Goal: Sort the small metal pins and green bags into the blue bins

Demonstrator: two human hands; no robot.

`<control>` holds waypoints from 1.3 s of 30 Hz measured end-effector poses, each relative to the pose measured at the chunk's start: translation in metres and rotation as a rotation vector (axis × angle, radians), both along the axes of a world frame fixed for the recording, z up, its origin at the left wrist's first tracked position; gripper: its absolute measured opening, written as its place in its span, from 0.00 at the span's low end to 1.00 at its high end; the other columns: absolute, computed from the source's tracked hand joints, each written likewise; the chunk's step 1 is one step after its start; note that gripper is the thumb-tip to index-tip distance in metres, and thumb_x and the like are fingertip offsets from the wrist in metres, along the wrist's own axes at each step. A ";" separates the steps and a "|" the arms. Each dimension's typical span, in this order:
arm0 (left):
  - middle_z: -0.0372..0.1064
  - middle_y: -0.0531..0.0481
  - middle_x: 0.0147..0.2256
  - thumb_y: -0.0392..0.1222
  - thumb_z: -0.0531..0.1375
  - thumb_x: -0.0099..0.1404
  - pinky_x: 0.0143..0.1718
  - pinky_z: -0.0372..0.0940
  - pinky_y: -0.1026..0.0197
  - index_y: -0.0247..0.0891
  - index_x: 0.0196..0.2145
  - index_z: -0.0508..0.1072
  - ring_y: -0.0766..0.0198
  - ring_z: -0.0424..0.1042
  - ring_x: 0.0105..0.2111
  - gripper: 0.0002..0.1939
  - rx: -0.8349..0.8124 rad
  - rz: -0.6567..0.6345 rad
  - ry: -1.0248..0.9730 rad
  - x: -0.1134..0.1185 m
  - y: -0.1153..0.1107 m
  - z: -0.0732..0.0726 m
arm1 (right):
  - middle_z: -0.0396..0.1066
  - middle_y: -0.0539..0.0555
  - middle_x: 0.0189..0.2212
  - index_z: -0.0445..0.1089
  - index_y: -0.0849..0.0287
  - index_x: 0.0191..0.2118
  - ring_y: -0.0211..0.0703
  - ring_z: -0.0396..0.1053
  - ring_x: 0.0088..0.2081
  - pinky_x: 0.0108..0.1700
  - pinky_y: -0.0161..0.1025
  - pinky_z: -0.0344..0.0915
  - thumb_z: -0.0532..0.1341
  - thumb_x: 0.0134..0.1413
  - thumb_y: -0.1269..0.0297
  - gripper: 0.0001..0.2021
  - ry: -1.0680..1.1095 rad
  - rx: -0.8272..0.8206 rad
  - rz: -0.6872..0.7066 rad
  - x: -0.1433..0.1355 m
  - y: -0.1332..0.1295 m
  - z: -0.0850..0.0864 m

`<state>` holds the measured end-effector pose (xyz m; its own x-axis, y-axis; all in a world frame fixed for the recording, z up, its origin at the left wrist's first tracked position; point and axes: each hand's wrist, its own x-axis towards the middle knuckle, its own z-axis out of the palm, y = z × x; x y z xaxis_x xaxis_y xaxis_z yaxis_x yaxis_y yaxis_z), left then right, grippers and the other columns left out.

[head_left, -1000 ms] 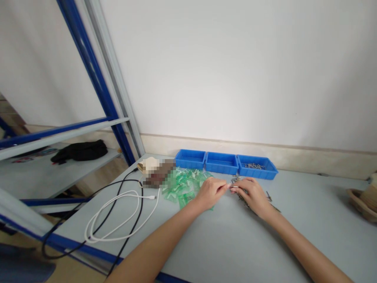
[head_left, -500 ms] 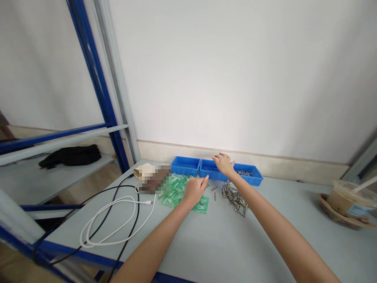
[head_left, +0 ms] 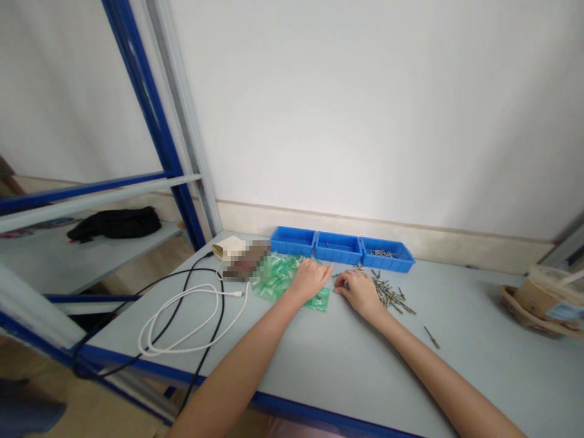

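My left hand (head_left: 311, 281) rests on clear green plastic bags (head_left: 276, 277), palm down. Its thumb points right; the other fingertips are partly hidden. Just right of it, my right hand (head_left: 360, 293) is low over the table, fingers curved and fingertips slightly apart, with nothing visible between them. A loose pile of small metal rivets (head_left: 390, 295) lies beside and partly behind this hand. Behind stand three blue bins: the left bin (head_left: 292, 249), the middle bin (head_left: 337, 257) with a small piece inside, and the right bin (head_left: 387, 264) holding several metal rivets.
A single rivet (head_left: 431, 336) lies apart on the table (head_left: 356, 371). Left are a coiled white cable (head_left: 152, 325), a black cable (head_left: 214, 340) and a blurred brown object (head_left: 246, 263). A plastic cup (head_left: 550, 298) stands far right. A blue rack post (head_left: 150, 121) rises at left.
My right hand has come down from above the middle bin to the table beside the rivets. My left hand stays on the green bags. The view has shifted slightly.
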<state>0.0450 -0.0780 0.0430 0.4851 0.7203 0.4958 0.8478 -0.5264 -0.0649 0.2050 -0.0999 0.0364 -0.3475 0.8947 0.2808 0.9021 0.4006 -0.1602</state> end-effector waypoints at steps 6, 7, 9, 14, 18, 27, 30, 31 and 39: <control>0.70 0.49 0.28 0.38 0.46 0.68 0.35 0.57 0.60 0.35 0.32 0.68 0.62 0.69 0.31 0.13 -0.026 -0.207 0.101 0.006 -0.007 0.004 | 0.72 0.52 0.30 0.69 0.55 0.30 0.43 0.67 0.35 0.36 0.38 0.56 0.58 0.53 0.60 0.06 0.122 0.042 0.023 0.015 -0.002 0.005; 0.69 0.50 0.29 0.38 0.46 0.68 0.35 0.57 0.61 0.35 0.34 0.67 0.62 0.69 0.32 0.12 -0.029 -0.226 0.089 0.008 -0.010 0.005 | 0.72 0.50 0.27 0.69 0.55 0.30 0.41 0.68 0.32 0.34 0.36 0.56 0.56 0.54 0.60 0.07 0.196 0.001 0.003 0.019 -0.001 0.005; 0.69 0.50 0.31 0.37 0.47 0.67 0.36 0.57 0.62 0.35 0.35 0.66 0.63 0.69 0.33 0.10 -0.034 -0.261 0.085 0.011 -0.013 0.006 | 0.72 0.49 0.24 0.69 0.55 0.29 0.39 0.68 0.27 0.30 0.34 0.56 0.55 0.54 0.59 0.09 0.344 -0.076 -0.013 0.024 0.003 0.005; 0.69 0.49 0.34 0.41 0.50 0.66 0.39 0.58 0.60 0.36 0.40 0.65 0.61 0.68 0.37 0.09 -0.001 -0.307 0.109 0.011 -0.013 0.005 | 0.72 0.51 0.21 0.70 0.59 0.27 0.37 0.65 0.20 0.25 0.33 0.58 0.59 0.47 0.57 0.11 0.700 -0.284 0.030 0.032 0.016 0.000; 0.69 0.49 0.30 0.39 0.50 0.66 0.36 0.58 0.60 0.36 0.37 0.67 0.61 0.68 0.34 0.07 0.015 -0.306 0.153 0.007 -0.009 0.005 | 0.74 0.54 0.25 0.73 0.61 0.29 0.39 0.67 0.25 0.28 0.35 0.62 0.58 0.45 0.56 0.13 0.823 -0.370 0.139 0.035 0.020 -0.003; 0.68 0.49 0.25 0.41 0.44 0.69 0.33 0.59 0.62 0.35 0.36 0.67 0.62 0.69 0.28 0.14 -0.014 -0.176 0.109 0.014 -0.016 0.011 | 0.73 0.50 0.23 0.74 0.56 0.32 0.39 0.67 0.25 0.29 0.34 0.60 0.58 0.48 0.57 0.11 0.550 -0.186 0.053 0.043 0.006 0.019; 0.69 0.50 0.26 0.42 0.46 0.68 0.32 0.59 0.64 0.35 0.41 0.66 0.62 0.70 0.29 0.12 -0.033 -0.206 0.087 0.013 -0.015 0.010 | 0.71 0.49 0.19 0.74 0.56 0.31 0.38 0.67 0.23 0.28 0.33 0.59 0.54 0.52 0.58 0.13 0.493 -0.160 0.031 0.042 0.002 0.024; 0.69 0.50 0.27 0.41 0.47 0.68 0.32 0.59 0.64 0.36 0.41 0.66 0.63 0.70 0.29 0.11 -0.036 -0.224 0.084 0.012 -0.014 0.010 | 0.71 0.48 0.19 0.74 0.56 0.30 0.38 0.67 0.23 0.28 0.33 0.59 0.54 0.53 0.58 0.13 0.480 -0.165 0.042 0.041 0.001 0.025; 0.69 0.50 0.26 0.40 0.46 0.68 0.33 0.59 0.64 0.36 0.34 0.68 0.63 0.70 0.29 0.13 -0.077 -0.194 0.053 0.012 -0.016 0.014 | 0.75 0.50 0.29 0.68 0.56 0.39 0.40 0.71 0.29 0.36 0.35 0.61 0.56 0.53 0.58 0.11 0.503 -0.189 0.198 0.041 -0.002 0.030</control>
